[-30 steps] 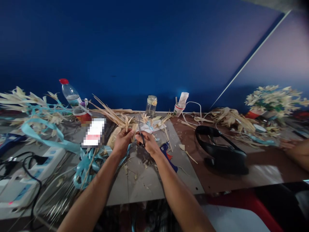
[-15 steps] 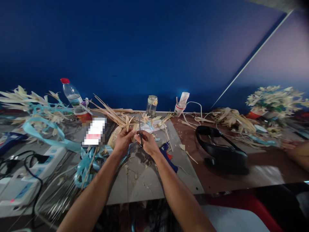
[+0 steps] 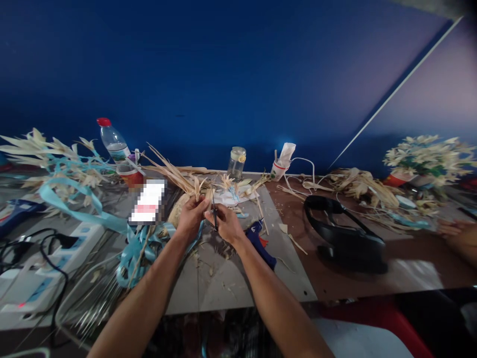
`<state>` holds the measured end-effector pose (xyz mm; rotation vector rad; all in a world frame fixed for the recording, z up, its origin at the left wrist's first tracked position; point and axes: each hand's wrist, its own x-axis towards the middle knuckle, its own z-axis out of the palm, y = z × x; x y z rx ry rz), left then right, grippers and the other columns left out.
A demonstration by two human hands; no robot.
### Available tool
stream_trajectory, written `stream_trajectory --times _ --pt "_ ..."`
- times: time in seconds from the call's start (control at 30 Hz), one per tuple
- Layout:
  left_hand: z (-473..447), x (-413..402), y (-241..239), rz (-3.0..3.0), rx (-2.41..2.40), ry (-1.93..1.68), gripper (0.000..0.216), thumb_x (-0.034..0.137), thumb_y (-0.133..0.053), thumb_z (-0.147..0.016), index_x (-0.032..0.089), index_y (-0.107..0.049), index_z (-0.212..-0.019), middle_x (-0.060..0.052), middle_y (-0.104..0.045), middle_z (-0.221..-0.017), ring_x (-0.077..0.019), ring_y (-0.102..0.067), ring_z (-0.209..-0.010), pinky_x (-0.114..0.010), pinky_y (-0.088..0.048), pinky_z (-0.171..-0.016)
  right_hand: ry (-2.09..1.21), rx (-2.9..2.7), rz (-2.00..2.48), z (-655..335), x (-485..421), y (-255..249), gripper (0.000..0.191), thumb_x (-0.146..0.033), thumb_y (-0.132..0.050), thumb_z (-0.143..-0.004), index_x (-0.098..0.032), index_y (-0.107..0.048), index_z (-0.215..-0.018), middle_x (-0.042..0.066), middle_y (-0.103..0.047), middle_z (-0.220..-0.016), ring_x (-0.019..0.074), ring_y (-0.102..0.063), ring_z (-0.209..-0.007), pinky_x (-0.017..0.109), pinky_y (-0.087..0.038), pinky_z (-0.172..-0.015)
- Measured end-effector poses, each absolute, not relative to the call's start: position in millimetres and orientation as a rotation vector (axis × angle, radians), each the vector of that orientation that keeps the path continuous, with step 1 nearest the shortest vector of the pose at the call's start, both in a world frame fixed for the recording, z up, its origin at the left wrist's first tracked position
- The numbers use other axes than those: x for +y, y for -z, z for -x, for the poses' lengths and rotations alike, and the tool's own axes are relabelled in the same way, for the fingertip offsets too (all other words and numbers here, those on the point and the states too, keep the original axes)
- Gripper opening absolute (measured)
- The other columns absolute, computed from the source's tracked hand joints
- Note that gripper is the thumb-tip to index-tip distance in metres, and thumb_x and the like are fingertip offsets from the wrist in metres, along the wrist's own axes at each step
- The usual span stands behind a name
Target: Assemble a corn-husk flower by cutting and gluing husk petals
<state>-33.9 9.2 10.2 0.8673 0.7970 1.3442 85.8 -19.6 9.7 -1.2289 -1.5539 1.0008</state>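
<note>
Over the middle of the work board, my left hand point(image 3: 191, 218) pinches a pale dried husk piece point(image 3: 197, 189), its pointed tips standing up above the fingers. My right hand point(image 3: 228, 226) is closed around a pair of dark scissors point(image 3: 214, 214) with the blades pointing away from me. The two hands nearly touch, and the scissors lie beside the left fingertips. Behind my left hand sits a tan rounded bundle point(image 3: 175, 213), partly hidden. A blue glue gun point(image 3: 257, 243) lies beside my right forearm. Light blue ribbon point(image 3: 136, 253) is gathered left of my left forearm.
Husk flowers point(image 3: 55, 154), a bottle point(image 3: 114, 144) and a phone-like bright screen point(image 3: 149, 201) stand left. A glass jar point(image 3: 236, 164) and a paper cup point(image 3: 278, 170) are behind. A power strip point(image 3: 48, 273), black headset point(image 3: 345, 238) and another person's hand point(image 3: 449, 227) flank the board.
The scissors and my right hand have shifted slightly left, closer to my left hand. The whole view has turned a little; both hands keep their holds.
</note>
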Motion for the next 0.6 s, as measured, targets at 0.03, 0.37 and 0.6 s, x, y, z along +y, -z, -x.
stream_trajectory --times 0.03,0.37,0.6 --pt "33.6 8.7 -11.0 -0.863 0.798 -1.34 0.027 0.028 -0.075 -0.057 0.015 -0.055 -0.072 0.006 -0.049 -0.058 -0.0055 -0.046 -0.05 -0.019 -0.038 -0.052 -1.007 -1.544 1.223 -85.8 -19.1 -9.4 0.034 -0.045 -0.055 -0.075 -0.015 -0.061 -0.09 -0.002 -0.05 -0.067 0.0099 -0.042 -0.061 0.021 -0.035 -0.057" --pt "34.3 7.5 -14.5 -0.86 0.789 -1.319 0.027 0.029 -0.075 -0.058 0.015 -0.055 -0.071 0.005 -0.05 -0.058 -0.0057 -0.047 -0.05 -0.018 -0.039 -0.05 -1.054 -1.501 1.228 -88.1 -18.7 -10.9 0.037 -0.049 -0.055 -0.073 -0.015 -0.062 -0.086 -0.004 -0.042 -0.057 0.009 -0.037 -0.054 0.02 -0.028 -0.049" --pt "35.9 11.5 -10.6 -0.838 0.763 -1.359 0.027 0.027 -0.075 -0.059 0.014 -0.058 -0.075 0.002 -0.057 -0.067 -0.0065 -0.052 -0.057 -0.019 -0.042 -0.056 -1.043 -1.488 1.184 -86.8 -17.5 -13.9 0.041 -0.053 -0.057 -0.07 -0.014 -0.062 -0.078 -0.005 -0.04 -0.053 0.0088 -0.035 -0.052 0.021 -0.028 -0.048"
